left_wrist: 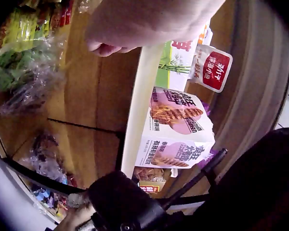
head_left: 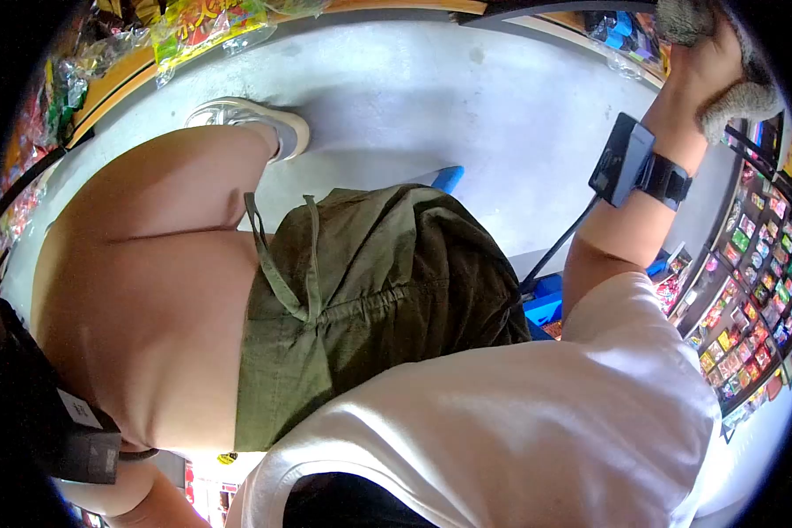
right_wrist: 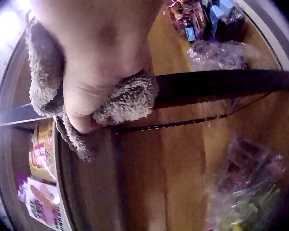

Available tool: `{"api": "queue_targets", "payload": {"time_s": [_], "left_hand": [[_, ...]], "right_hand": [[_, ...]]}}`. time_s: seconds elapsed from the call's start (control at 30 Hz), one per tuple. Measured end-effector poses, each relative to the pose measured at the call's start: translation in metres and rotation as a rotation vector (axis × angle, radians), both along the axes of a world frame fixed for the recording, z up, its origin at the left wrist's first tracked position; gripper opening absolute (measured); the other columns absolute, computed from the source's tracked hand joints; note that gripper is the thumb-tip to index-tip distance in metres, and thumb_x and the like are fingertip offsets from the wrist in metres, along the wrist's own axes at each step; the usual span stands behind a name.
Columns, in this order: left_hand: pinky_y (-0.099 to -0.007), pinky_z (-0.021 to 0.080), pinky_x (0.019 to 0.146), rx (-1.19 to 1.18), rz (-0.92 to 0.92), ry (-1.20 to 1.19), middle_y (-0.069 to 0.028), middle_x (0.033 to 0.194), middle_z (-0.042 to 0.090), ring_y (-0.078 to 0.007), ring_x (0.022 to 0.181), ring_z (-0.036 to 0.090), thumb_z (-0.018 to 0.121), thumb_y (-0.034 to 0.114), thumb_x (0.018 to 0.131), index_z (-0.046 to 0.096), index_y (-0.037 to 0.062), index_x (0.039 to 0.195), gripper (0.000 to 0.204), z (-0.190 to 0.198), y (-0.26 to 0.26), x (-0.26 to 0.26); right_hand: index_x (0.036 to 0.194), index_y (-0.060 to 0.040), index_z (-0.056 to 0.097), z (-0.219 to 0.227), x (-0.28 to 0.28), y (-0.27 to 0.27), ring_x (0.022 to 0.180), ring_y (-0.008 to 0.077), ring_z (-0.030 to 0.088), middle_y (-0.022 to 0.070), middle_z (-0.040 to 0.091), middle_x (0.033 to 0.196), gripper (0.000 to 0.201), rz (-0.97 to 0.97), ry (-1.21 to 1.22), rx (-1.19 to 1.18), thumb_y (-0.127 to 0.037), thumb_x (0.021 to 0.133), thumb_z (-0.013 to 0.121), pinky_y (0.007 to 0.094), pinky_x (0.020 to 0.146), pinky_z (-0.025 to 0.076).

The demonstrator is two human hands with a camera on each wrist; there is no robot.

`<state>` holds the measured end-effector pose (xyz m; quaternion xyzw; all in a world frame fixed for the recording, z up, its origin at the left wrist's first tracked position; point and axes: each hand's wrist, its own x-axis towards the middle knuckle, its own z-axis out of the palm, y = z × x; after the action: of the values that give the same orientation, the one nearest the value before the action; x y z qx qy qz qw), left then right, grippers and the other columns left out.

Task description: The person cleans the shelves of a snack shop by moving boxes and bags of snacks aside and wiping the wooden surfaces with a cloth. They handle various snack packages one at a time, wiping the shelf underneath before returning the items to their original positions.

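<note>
A grey towel (right_wrist: 127, 101) is bunched in my right hand (right_wrist: 96, 67), whose thumb and fingers grip it against a black metal bar (right_wrist: 207, 85) across a wooden shelf (right_wrist: 178, 159). The head view shows this hand (head_left: 708, 57) at the upper right, with the towel (head_left: 739, 107) around it. In the left wrist view, my left hand (left_wrist: 151, 24) is over the shelf's white edge strip (left_wrist: 137, 106), fingertips loosely bent and nothing visible in them. Beside it are a green-and-white box (left_wrist: 173, 67) and a pink-and-white snack box (left_wrist: 178, 113). The left hand is outside the head view.
Plastic-wrapped snacks (left_wrist: 26, 62) lie on the shelf. A red-and-white packet (left_wrist: 212, 68) stands beside the boxes. Racks of small colourful packets (head_left: 757, 290) are at the right of the head view. The grey floor (head_left: 396, 88) and a shoe (head_left: 255, 119) show below.
</note>
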<state>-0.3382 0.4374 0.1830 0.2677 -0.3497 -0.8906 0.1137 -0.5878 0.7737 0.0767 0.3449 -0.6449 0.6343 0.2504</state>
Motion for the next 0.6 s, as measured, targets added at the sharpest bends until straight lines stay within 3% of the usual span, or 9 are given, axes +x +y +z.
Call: {"api": "queue_targets", "payload": {"time_s": [0.23,0.33,0.4,0.47,0.5,0.57,0.6], "left_hand": [[-0.0287,0.030,0.061,-0.009,0.004,0.003,0.0005,0.064,0.033,-0.0122,0.062,0.032,0.047,0.043,0.086,0.034,0.0136,0.079,0.033,0.003,0.000,0.000],[-0.0285,0.030,0.061,-0.010,0.008,0.010,0.0006,0.064,0.033,-0.0121,0.062,0.032,0.047,0.043,0.087,0.034,0.0134,0.080,0.033,0.003,0.001,0.002],[-0.0284,0.030,0.061,-0.013,0.009,0.017,0.0006,0.064,0.033,-0.0120,0.061,0.032,0.047,0.043,0.087,0.034,0.0133,0.080,0.033,0.004,0.002,0.004],[-0.0284,0.030,0.060,-0.020,0.012,0.027,0.0007,0.065,0.033,-0.0120,0.061,0.032,0.047,0.043,0.087,0.034,0.0132,0.080,0.033,0.005,0.002,0.005],[-0.0283,0.030,0.060,-0.031,0.012,0.032,0.0007,0.065,0.033,-0.0119,0.061,0.033,0.047,0.043,0.087,0.034,0.0132,0.080,0.033,0.006,0.002,0.006],[-0.0282,0.030,0.060,-0.045,0.016,0.042,0.0007,0.065,0.033,-0.0119,0.061,0.033,0.047,0.043,0.087,0.034,0.0131,0.080,0.033,0.006,0.002,0.009],[-0.0282,0.030,0.060,-0.050,0.020,0.047,0.0008,0.065,0.034,-0.0118,0.061,0.033,0.047,0.043,0.087,0.035,0.0130,0.080,0.033,0.008,0.000,0.010]], "right_hand": [[0.095,0.0013,0.061,0.004,0.020,-0.005,0.079,0.0128,0.056,0.0038,0.060,0.090,0.017,0.283,-0.145,-0.005,0.000,0.078,0.059,0.0214,0.073,0.044],[0.087,-0.0011,0.059,0.019,0.008,-0.014,0.073,0.0098,0.053,0.0021,0.058,0.085,0.012,0.240,-0.501,-0.115,0.000,0.076,0.064,0.0196,0.066,0.042],[0.085,-0.0015,0.058,0.000,0.034,-0.026,0.074,0.0096,0.052,0.0028,0.058,0.085,0.014,0.131,0.031,-0.071,0.001,0.074,0.066,0.0199,0.066,0.042],[0.082,-0.0013,0.056,-0.024,-0.007,-0.002,0.071,0.0101,0.052,0.0041,0.058,0.081,0.013,0.004,-0.272,-0.289,0.001,0.073,0.065,0.0201,0.065,0.042],[0.081,-0.0010,0.056,-0.010,0.030,-0.026,0.068,0.0099,0.052,0.0042,0.057,0.079,0.013,0.027,-0.047,-0.085,0.001,0.073,0.065,0.0201,0.063,0.042],[0.084,0.0009,0.055,-0.025,0.032,-0.021,0.056,0.0077,0.046,0.0017,0.054,0.067,0.015,-0.088,-0.173,0.012,0.000,0.072,0.064,0.0189,0.055,0.039],[0.093,0.0014,0.055,-0.036,0.027,-0.013,0.062,0.0122,0.052,0.0053,0.058,0.074,0.023,-0.080,-0.225,0.101,-0.006,0.073,0.065,0.0224,0.059,0.042]]}}
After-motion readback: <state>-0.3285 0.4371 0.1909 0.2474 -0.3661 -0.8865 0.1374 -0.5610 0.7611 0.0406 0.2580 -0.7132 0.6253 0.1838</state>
